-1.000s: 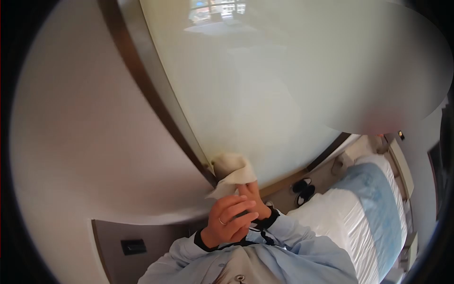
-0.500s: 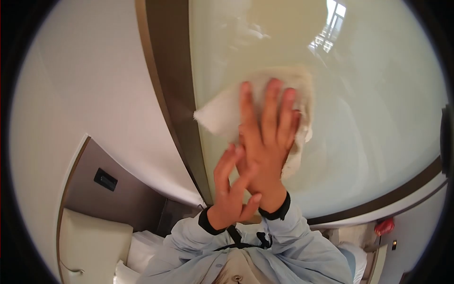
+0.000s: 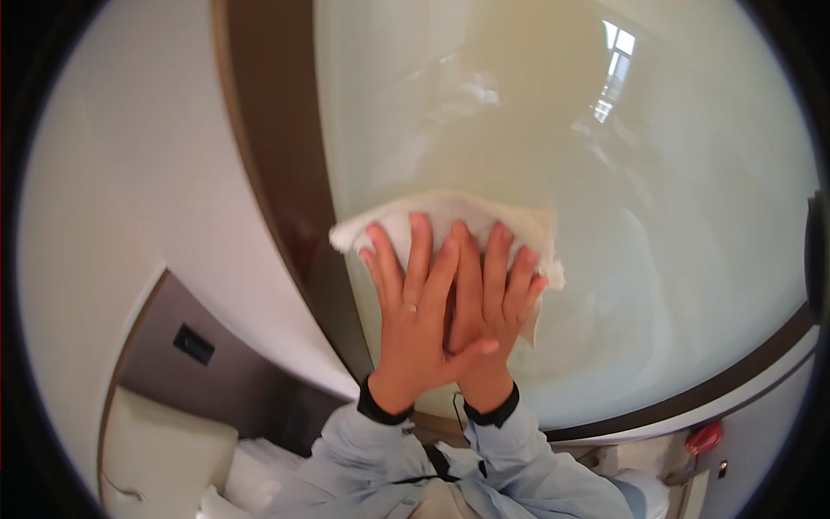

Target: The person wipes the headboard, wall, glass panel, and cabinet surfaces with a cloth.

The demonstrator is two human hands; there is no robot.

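Observation:
A whitish cloth lies spread against a glossy, pale glass panel. My left hand rests flat on the cloth's left part, fingers stretched out and spread, a ring on one of them. Beside it, my right hand presses on the cloth with its fingers extended too. The left thumb crosses over the base of the right hand. Both palms hide the lower middle of the cloth, and its left corner reaches close to the panel's dark frame.
The dark frame runs along the panel's left side, next to a white wall. Lower left are a black wall fitting, a cream padded headboard and white bedding. A red object sits at lower right.
My left hand has come up from beside the right wrist onto the cloth. My right hand and the cloth have moved down the panel.

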